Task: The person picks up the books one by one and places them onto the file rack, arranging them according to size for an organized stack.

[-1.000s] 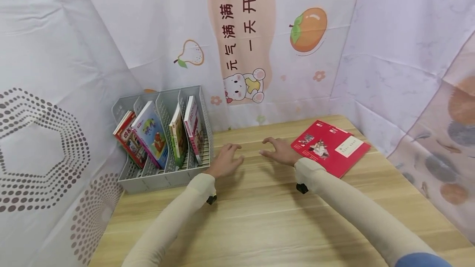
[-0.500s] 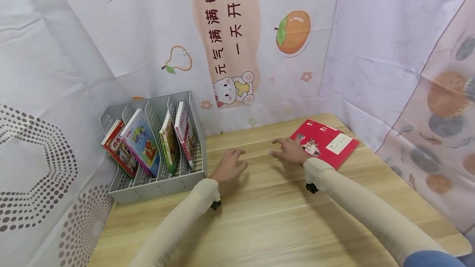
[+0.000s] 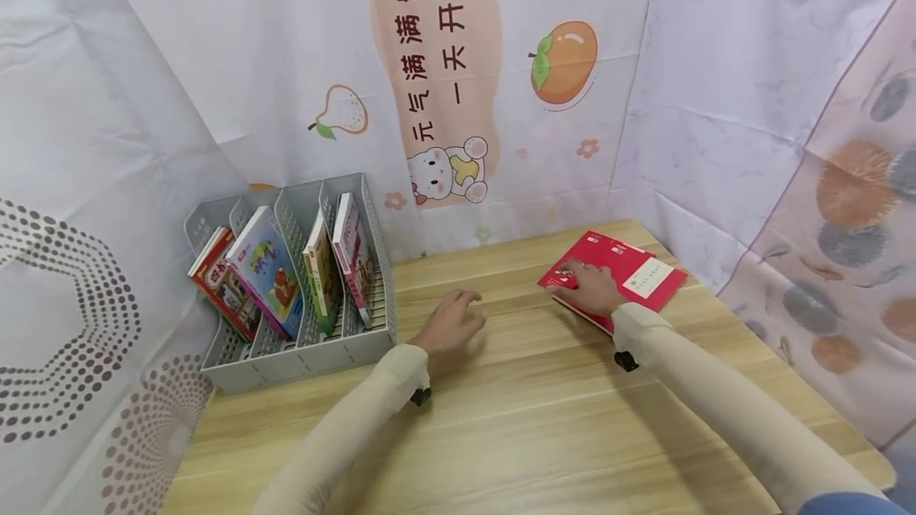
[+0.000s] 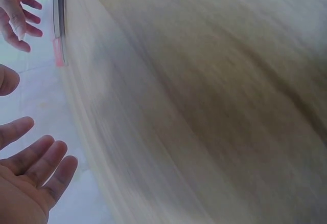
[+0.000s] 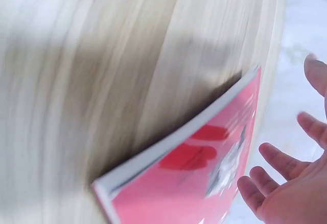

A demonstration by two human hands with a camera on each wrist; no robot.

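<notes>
A red book [image 3: 630, 251] with a white label lies flat on the right part of the wooden table. Over its left side hovers my right hand [image 3: 592, 290], palm down with fingers spread. In the right wrist view the fingers [image 5: 281, 161] are relaxed and hold nothing; a gap shows between them and the red cover [image 5: 163, 193]. My left hand [image 3: 449, 323] hangs above the middle of the table, fingers loosely bent and holding nothing. It is nearest to the grey book rack [image 3: 300, 365], just right of it. The left wrist view shows its relaxed fingers [image 4: 43, 157].
Several books stand leaning in the rack's compartments: a red one [image 3: 232, 288], a blue one [image 3: 275, 267], a green-and-yellow one [image 3: 324, 280] and a pink one [image 3: 355, 251]. Printed cloth [image 3: 272, 62] hangs behind the wooden table [image 3: 515, 427] and on both sides.
My right hand has moved right, from beside the red book to over it. My left hand has shifted little. The head view has turned slightly right.
</notes>
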